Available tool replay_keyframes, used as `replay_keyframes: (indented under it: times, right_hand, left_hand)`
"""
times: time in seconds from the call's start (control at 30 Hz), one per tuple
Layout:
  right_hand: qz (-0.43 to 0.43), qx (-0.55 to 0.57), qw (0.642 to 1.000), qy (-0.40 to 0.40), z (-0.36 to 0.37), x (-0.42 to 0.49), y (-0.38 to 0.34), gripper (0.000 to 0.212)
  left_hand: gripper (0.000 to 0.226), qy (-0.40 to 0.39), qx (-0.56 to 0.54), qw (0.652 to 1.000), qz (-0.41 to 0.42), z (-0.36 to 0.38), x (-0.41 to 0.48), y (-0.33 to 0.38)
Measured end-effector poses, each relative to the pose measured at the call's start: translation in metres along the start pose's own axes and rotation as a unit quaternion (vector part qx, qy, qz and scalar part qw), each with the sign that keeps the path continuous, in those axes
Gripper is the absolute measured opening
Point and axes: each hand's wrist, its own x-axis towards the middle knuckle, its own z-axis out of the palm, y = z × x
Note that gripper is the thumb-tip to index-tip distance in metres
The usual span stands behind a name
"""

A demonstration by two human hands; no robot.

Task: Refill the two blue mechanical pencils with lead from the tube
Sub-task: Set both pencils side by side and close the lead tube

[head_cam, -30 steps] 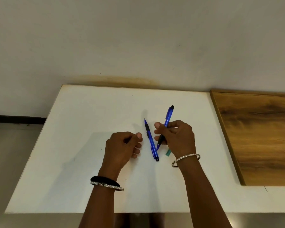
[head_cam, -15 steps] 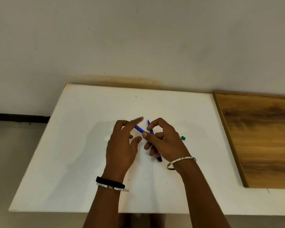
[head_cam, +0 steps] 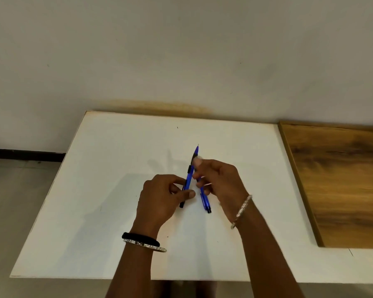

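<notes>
A: What's the surface (head_cam: 99, 190) like?
B: Flat, matte white, rectangular, with a grainy brown wooden board (head_cam: 340, 181) along its right edge

A: And the pencils?
B: Two slim blue plastic barrels with black ends. The held pencil (head_cam: 189, 179) slants up toward the far edge, its pointed tip uppermost. The second pencil (head_cam: 205, 202) lies flat near the middle of the surface, partly hidden under the right hand (head_cam: 222, 186)

A: The left hand's (head_cam: 159, 198) grip?
B: Thumb and fingers pinched around the held pencil's lower barrel

A: The right?
B: Fingers curled, fingertip pressed against the held pencil near its tip; blurred, so I cannot tell whether it truly clamps. A metal bangle (head_cam: 241, 211) circles that wrist, a black band (head_cam: 140, 237) the left
</notes>
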Motion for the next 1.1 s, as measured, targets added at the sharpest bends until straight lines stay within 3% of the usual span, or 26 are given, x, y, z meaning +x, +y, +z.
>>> replay_keyframes:
  times: [0.07,0.13,0.33,0.73,1.1]
  right_hand:
    - [-0.063,-0.123,0.988,0.071,0.005,0.003,0.009,0.018]
    - [-0.071,-0.112,0.985,0.110,0.003,0.004,0.013,0.004]
    - [-0.049,-0.088,0.978,0.184,-0.018,0.006,0.016,0.006]
    - [-0.036,-0.376,0.915,0.140,-0.003,0.006,0.023,0.026]
    - [-0.036,-0.356,0.924,0.137,0.009,0.007,0.027,0.020]
  left_hand:
    - [0.038,-0.003,-0.007,1.000,-0.027,0.000,0.000,-0.001]
    - [0.040,-0.005,-0.002,0.998,-0.057,0.002,0.000,-0.002]
    - [0.042,-0.001,-0.010,0.997,-0.077,0.008,-0.001,0.000]
    - [0.045,0.003,0.028,0.998,-0.062,0.019,0.001,0.000]
    - [0.035,0.013,0.011,0.999,-0.051,0.013,0.000,0.001]
